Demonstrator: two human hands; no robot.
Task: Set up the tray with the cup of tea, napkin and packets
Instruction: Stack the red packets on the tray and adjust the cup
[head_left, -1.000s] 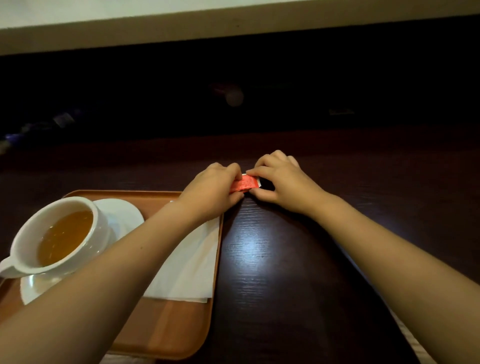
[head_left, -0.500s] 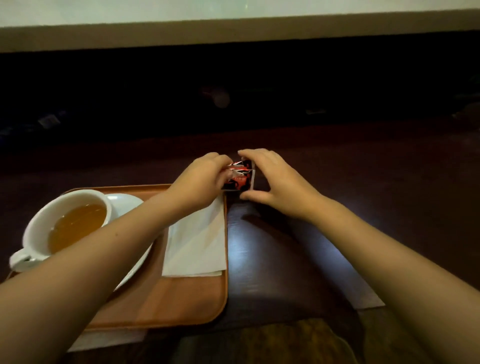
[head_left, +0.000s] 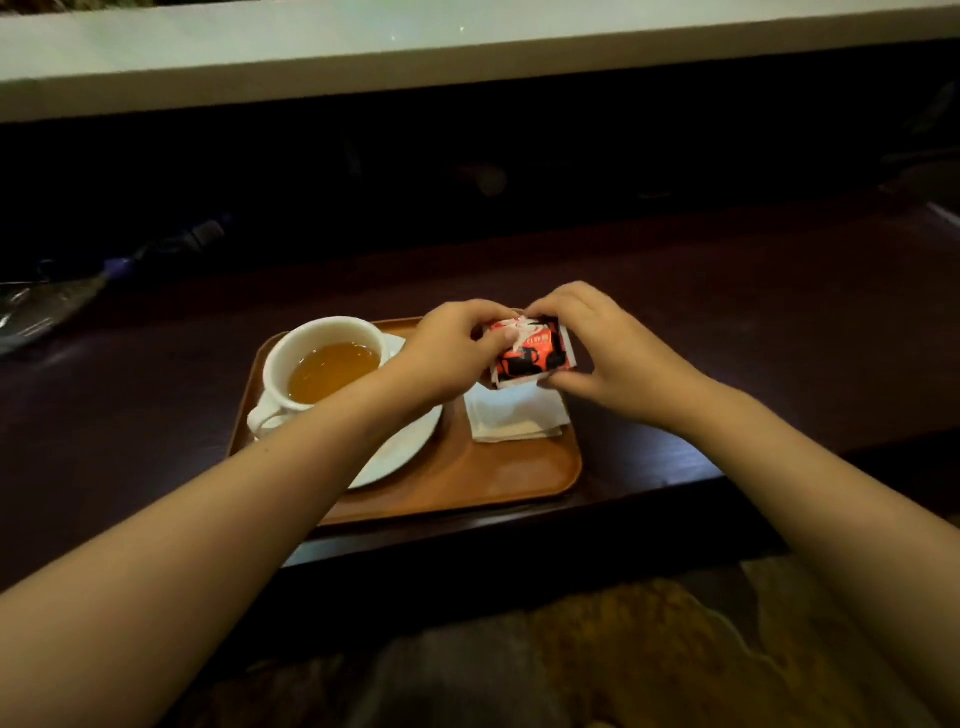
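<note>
An orange-brown tray (head_left: 498, 478) lies on the dark wooden table. On its left stands a white cup of amber tea (head_left: 327, 366) on a white saucer (head_left: 400, 441). A folded white napkin (head_left: 514, 415) lies on the tray's right side. Both hands hold red, black and white packets (head_left: 532, 353) just above the napkin's far end. My left hand (head_left: 452, 353) pinches their left edge, and my right hand (head_left: 597, 348) grips the right edge from top and bottom. How many packets are stacked I cannot tell.
The table's front edge (head_left: 519, 540) runs close under the tray, with patterned floor below. A dark crumpled wrapper (head_left: 47, 306) lies at the far left of the table. A pale ledge (head_left: 467, 47) runs along the back.
The packets were lifted off the table right of the tray and carried left over the napkin, turned face up. The view also shifted, so the tray now appears centred.
</note>
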